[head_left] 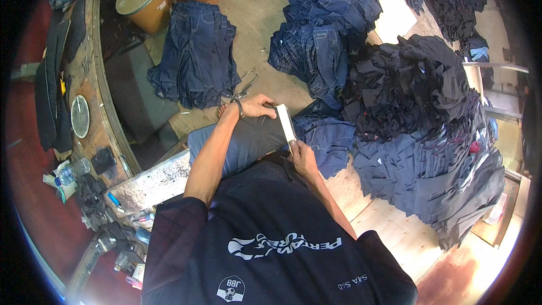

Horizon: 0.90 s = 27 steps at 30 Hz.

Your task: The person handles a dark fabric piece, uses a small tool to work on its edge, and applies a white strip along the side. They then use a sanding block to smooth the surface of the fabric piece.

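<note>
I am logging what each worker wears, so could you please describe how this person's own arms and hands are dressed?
Both forearms are bare, with no gloves on the left hand or right hand. A dark band circles the left wrist. Short dark sleeves of a black printed T-shirt cover the upper arms.

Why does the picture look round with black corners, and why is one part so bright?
In the head view, the fisheye lens bends straight edges, like the wooden table edge, and leaves a dark ring around the rim. Strong light washes out the pale board up top and the lower left corner. The left hand and right hand, holding a white strip, look sharp.
</note>
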### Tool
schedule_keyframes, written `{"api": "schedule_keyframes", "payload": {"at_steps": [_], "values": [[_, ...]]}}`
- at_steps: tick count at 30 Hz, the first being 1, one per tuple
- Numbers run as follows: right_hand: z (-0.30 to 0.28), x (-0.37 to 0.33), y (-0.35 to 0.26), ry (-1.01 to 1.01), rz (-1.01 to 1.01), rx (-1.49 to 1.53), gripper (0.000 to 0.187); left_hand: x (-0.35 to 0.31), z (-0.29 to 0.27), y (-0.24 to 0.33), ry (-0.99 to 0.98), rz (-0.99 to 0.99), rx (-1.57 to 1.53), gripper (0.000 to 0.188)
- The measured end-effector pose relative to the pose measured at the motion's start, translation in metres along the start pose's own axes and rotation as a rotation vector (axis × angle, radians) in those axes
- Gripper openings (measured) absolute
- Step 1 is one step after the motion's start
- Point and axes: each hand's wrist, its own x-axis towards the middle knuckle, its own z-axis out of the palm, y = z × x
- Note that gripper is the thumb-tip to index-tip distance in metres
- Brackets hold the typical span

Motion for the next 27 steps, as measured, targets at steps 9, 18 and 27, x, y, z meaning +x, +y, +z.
{"api": "schedule_keyframes", "payload": {"at_steps": [9,18,27], "values": [[0.008,0.003,0.006,0.068,-0.078,0.048,0.035,-0.004,0.023,0.030,0.159,-0.017,0.316,0.057],[0.004,0.006,0.011,0.019,-0.098,0.061,0.035,-0.019,0.056,0.044,0.470,-0.124,0.800,0.069],[-0.017,0.039,0.038,-0.413,-0.148,0.276,0.039,-0.021,0.072,0.045,0.645,-0.289,0.944,0.066]]}}
